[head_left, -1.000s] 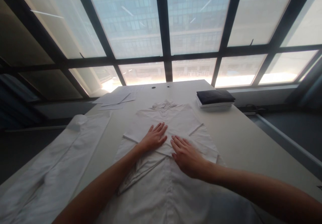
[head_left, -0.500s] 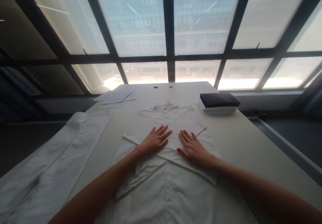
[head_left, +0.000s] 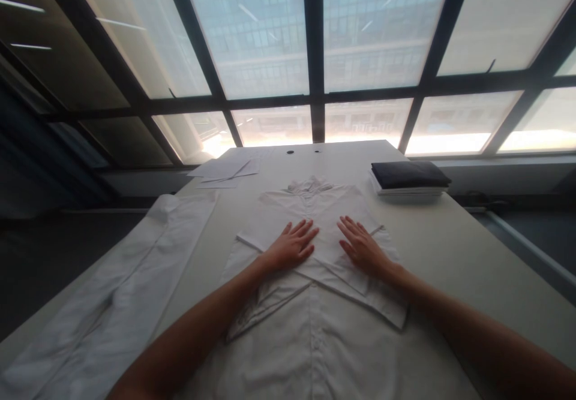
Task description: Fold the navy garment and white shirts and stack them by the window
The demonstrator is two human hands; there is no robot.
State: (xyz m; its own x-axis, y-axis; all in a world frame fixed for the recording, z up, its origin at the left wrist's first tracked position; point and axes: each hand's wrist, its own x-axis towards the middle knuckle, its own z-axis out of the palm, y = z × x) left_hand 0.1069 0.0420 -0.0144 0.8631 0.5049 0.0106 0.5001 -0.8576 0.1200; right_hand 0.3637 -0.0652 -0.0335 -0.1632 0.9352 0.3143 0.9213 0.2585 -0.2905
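A white shirt (head_left: 310, 334) lies flat on the table with its collar at the far end. Its sleeves are folded across the front, one over the other. My left hand (head_left: 293, 245) rests on the crossed sleeves, fingers spread and palm down. Over the right part of the shirt's chest, my right hand (head_left: 363, 247) is flat as well, with its fingers stretched forward. Nothing is gripped in either hand. The cloth under both palms is hidden.
Another white garment (head_left: 135, 268) is laid out along the table's left side. Sheets of paper (head_left: 229, 169) lie at the back left. On the right sits a folded stack with a dark cloth (head_left: 409, 174) on top. Large windows rise behind the white table (head_left: 342, 154).
My right hand has shifted slightly forward and outward over the shirt, away from the left. My left hand stays on the sleeves. The whole view has turned a little to the left.
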